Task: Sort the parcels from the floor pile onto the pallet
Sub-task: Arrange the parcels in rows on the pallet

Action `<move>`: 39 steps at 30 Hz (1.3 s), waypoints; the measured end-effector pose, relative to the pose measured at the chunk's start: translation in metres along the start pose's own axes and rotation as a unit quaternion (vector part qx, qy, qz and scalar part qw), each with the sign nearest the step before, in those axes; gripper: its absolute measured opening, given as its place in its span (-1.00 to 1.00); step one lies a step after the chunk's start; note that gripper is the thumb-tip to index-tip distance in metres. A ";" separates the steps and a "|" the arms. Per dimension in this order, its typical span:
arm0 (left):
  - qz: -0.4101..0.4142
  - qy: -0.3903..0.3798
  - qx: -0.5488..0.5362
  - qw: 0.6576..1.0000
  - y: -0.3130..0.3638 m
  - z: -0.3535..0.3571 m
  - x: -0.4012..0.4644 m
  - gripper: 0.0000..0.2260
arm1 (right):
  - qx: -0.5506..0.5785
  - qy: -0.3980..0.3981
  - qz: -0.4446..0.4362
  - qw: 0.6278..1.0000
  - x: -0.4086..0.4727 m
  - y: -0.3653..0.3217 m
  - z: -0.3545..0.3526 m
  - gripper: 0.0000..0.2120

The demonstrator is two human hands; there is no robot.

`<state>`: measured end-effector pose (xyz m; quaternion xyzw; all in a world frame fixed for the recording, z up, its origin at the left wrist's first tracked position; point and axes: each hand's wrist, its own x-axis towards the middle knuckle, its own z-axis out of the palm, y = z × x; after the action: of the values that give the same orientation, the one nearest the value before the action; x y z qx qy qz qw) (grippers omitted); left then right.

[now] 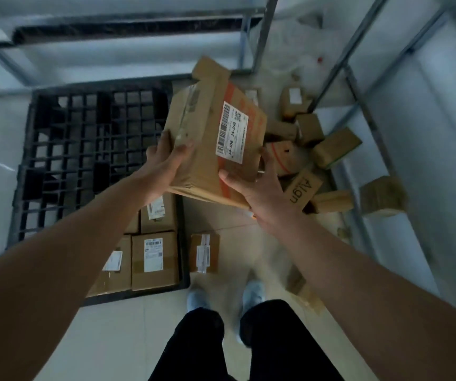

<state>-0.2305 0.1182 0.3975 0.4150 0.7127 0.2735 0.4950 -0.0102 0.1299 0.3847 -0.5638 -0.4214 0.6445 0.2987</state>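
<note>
Brown parcel [210,138] with orange stripe, white label; black grid pallet [83,149].

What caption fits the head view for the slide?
Both hands, left and right, hold a labelled cardboard parcel over the black pallet.

We observe dim, cool, bluish lighting; motion blur smears the upper frame, and wide-angle distortion bends the edges outward.

pallet [89,138] grid mostly bare, boxes [154,259] filling near corner
</note>
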 end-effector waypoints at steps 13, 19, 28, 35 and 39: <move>0.064 0.144 0.064 0.985 0.117 -0.056 -0.213 -0.11 | -0.098 -0.126 -0.099 0.982 -0.155 -0.181 -0.027 -0.17; 0.106 0.212 -0.057 0.970 0.132 -0.045 -0.307 -0.33 | -0.143 -0.190 -0.178 0.955 -0.227 -0.203 -0.038 -0.19; 0.130 0.294 -0.027 0.946 0.097 -0.058 -0.412 -0.76 | -0.185 -0.270 -0.218 0.919 -0.287 -0.190 0.005 -0.26; 0.079 0.242 -0.034 0.966 0.026 -0.112 -0.460 -0.47 | -0.212 -0.298 -0.212 0.906 -0.311 -0.145 0.092 -0.19; 0.080 0.258 -0.084 0.959 -0.034 -0.159 -0.473 -0.76 | -0.234 -0.301 -0.209 0.900 -0.326 -0.119 0.164 -0.21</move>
<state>-0.3116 -0.3038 0.6541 0.3426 0.7554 0.4688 0.3036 -0.1203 -0.1286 0.6453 -0.2951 -0.7385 0.5888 0.1448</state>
